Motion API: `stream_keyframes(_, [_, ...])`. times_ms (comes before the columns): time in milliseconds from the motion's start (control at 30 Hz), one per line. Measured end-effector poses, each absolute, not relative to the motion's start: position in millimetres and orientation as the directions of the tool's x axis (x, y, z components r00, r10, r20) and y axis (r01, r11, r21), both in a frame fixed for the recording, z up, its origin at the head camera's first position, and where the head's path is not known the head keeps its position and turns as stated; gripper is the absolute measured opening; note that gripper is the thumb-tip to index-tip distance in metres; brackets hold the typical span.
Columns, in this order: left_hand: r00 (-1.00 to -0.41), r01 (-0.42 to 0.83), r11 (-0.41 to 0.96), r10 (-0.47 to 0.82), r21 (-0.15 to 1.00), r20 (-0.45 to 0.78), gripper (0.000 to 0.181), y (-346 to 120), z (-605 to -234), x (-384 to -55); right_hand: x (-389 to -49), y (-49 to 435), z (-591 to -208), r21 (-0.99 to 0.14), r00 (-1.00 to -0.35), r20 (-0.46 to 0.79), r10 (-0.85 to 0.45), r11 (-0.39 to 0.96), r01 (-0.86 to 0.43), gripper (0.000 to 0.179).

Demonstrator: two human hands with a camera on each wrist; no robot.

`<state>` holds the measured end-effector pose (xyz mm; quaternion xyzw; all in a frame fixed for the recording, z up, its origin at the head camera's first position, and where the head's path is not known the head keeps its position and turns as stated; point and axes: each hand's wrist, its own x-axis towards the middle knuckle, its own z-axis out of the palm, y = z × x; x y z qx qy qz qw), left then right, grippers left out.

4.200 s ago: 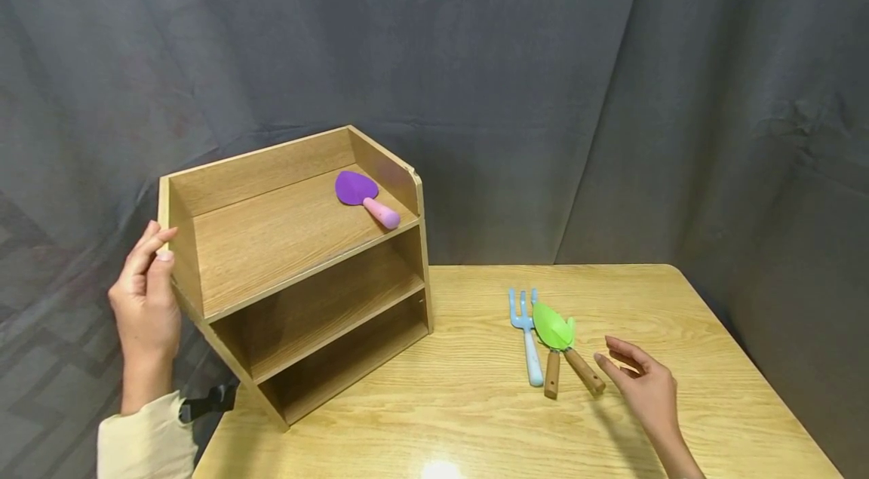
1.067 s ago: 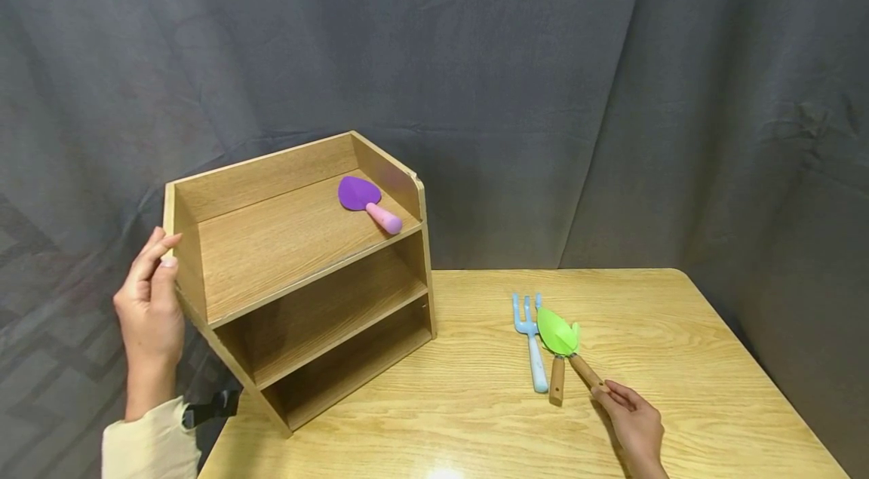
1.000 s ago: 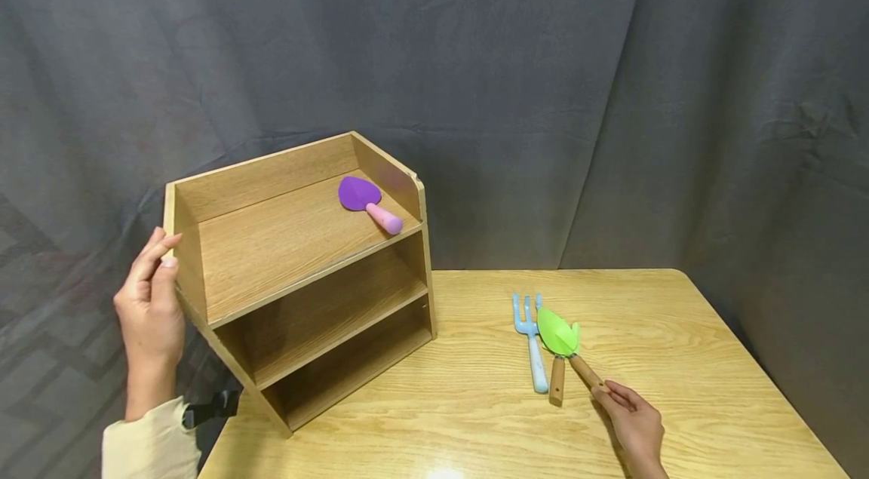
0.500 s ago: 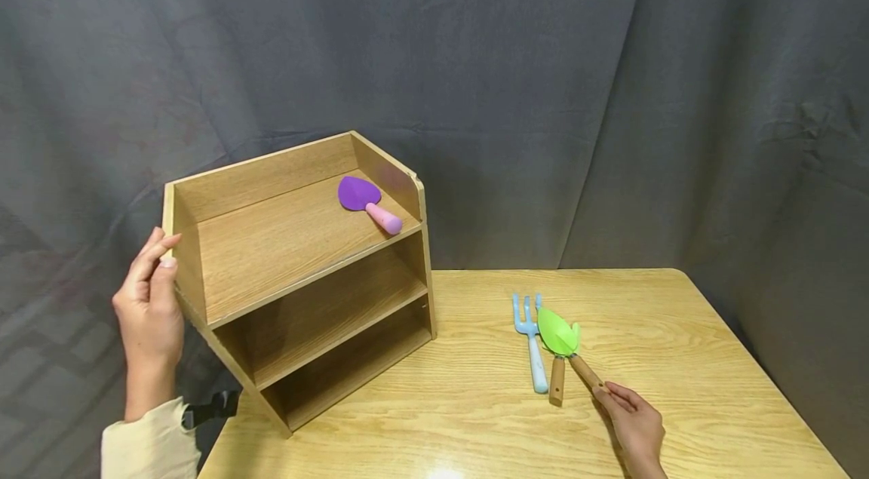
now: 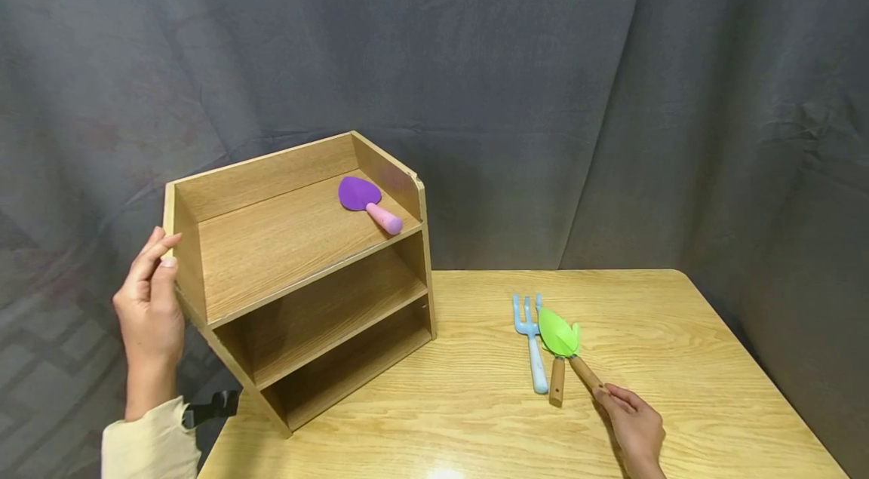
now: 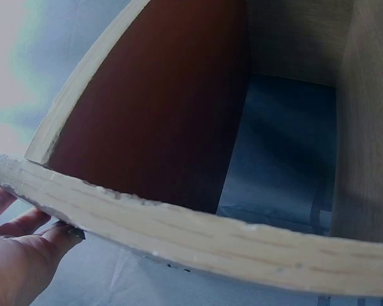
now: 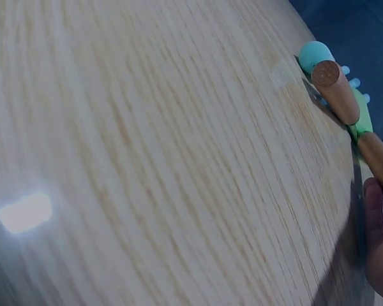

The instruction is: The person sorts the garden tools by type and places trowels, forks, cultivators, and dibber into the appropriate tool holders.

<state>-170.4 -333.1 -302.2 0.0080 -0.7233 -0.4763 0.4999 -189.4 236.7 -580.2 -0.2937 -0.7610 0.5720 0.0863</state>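
Right hand (image 5: 634, 422) pinches, thumb against fingers, the brown wooden handle (image 5: 588, 373) of a leaf-shaped green trowel (image 5: 557, 332), its blade overlapping a second brown-handled green tool (image 5: 557, 382) just beside a light-blue three-pronged fork (image 5: 535, 364) on the pale wood-grain table (image 5: 462, 388); left hand (image 5: 151, 309) grips the left side of a three-tier tan wooden shelf (image 5: 271, 245).

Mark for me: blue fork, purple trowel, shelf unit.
Blue fork (image 5: 533, 351): head view, upper part of its handle.
Purple trowel (image 5: 364, 196): head view, blade, near the pink handle.
Shelf unit (image 5: 285, 249): head view, bare middle of its top board.
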Motion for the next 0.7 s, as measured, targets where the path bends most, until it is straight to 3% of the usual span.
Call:
stream_keyframes(200, [-0.502, 0.455, 0.554, -0.487, 0.697, 0.715, 0.033, -332.9, -302.4, -170.8, -189.6, 234.6, -582.3, -0.962, -0.799, -0.173, 0.576, 0.076, 0.263, 0.036])
stream_keyframes(700, [-0.485, 0.475, 0.553, -0.485, 0.685, 0.728, 0.032, -332.6, -301.3, -170.4, -190.2, 227.1, -584.3, -0.98, -0.765, -0.142, 0.628, 0.018, 0.196, 0.012])
